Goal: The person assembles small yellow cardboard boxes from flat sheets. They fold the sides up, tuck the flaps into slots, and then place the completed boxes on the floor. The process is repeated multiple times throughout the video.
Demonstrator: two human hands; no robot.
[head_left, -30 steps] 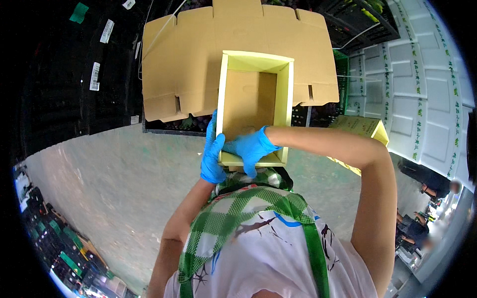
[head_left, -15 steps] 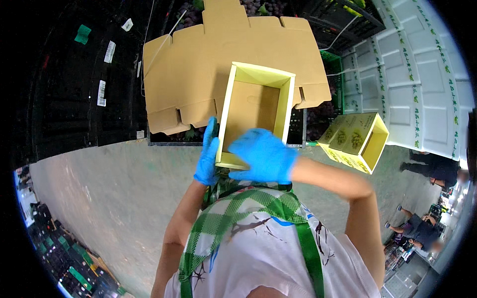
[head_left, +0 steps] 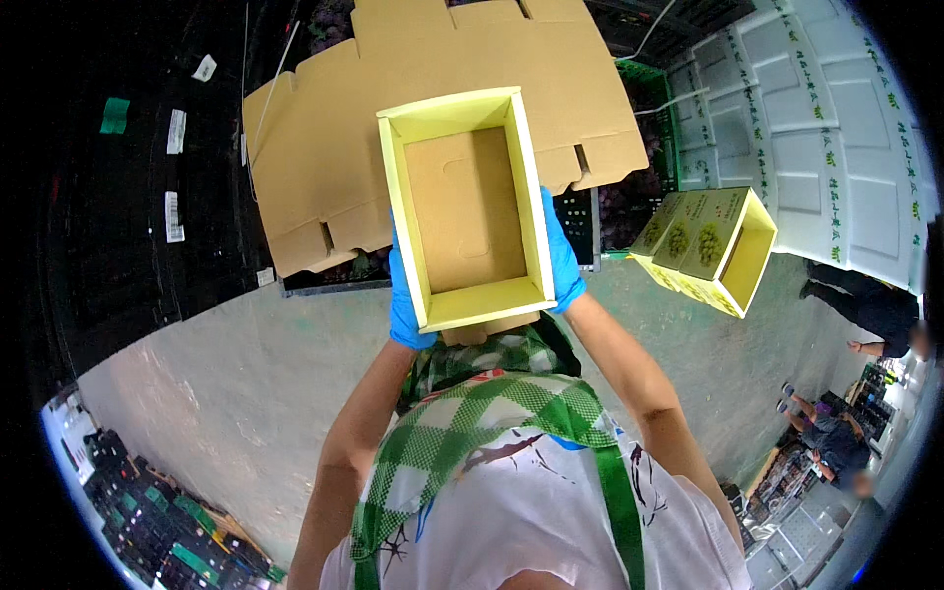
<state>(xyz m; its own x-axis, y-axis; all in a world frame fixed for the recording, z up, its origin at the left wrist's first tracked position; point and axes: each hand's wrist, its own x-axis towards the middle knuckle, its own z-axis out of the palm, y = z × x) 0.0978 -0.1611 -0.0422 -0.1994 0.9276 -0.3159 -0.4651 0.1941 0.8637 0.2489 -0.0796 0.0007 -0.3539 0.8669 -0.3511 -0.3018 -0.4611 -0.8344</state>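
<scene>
A rectangular cardboard box [head_left: 487, 306] with pale yellow inner walls and a plain brown bottom faces up in front of me, with nothing in it. Blue-gloved, my left hand [head_left: 405, 300] grips its left side near the closest corner. On the opposite side my right hand [head_left: 561, 258], also in a blue glove, holds the right wall. The box hides most of the fingers of both hands. Beneath and beyond the box lies a large unfolded sheet of brown cardboard [head_left: 324, 128], resting over crates of dark grapes.
To the right sits another yellow-lined box [head_left: 703, 236] with grape pictures on its sides. White foam boxes [head_left: 767, 138] are stacked behind it. Black crates [head_left: 118, 216] rise on the left. Two people [head_left: 836, 442] are at the far right, on the grey floor [head_left: 246, 393].
My right hand has moved from across the box's near end to its right wall. The box has turned slightly and shifted left, with its opening facing me more squarely.
</scene>
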